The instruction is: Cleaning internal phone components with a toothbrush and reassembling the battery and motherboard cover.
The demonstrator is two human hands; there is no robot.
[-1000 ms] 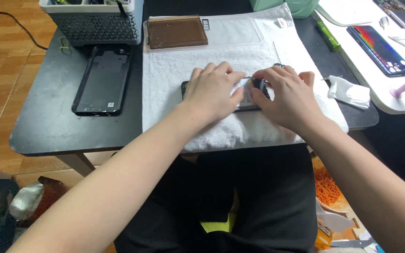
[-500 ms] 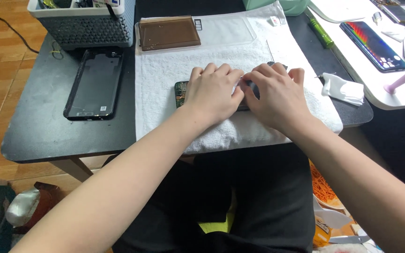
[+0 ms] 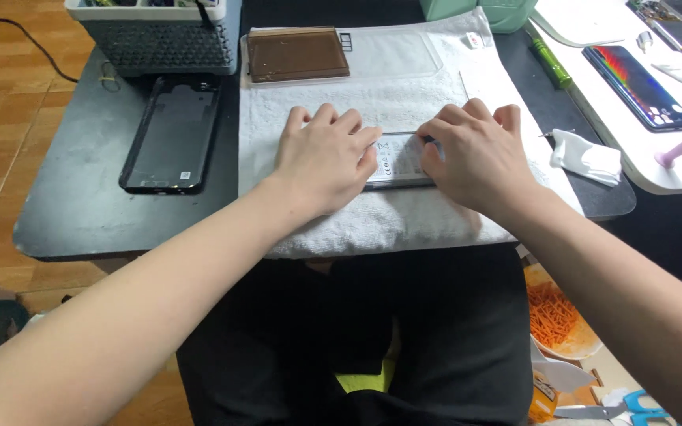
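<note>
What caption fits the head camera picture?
Both hands, left hand and right hand, press on an opened phone on a white towel.

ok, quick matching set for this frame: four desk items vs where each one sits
Items:
1. flat brown rectangular tray
2. black phone back cover
3. green-handled screwdriver
4. crumpled white tissue

Places:
A. dark table, right of the towel, near edge
B. far end of the white towel
C. dark table, left of the towel
D. dark table, far right, lying diagonally

Pairs: 1-B, 2-C, 3-D, 4-A
</note>
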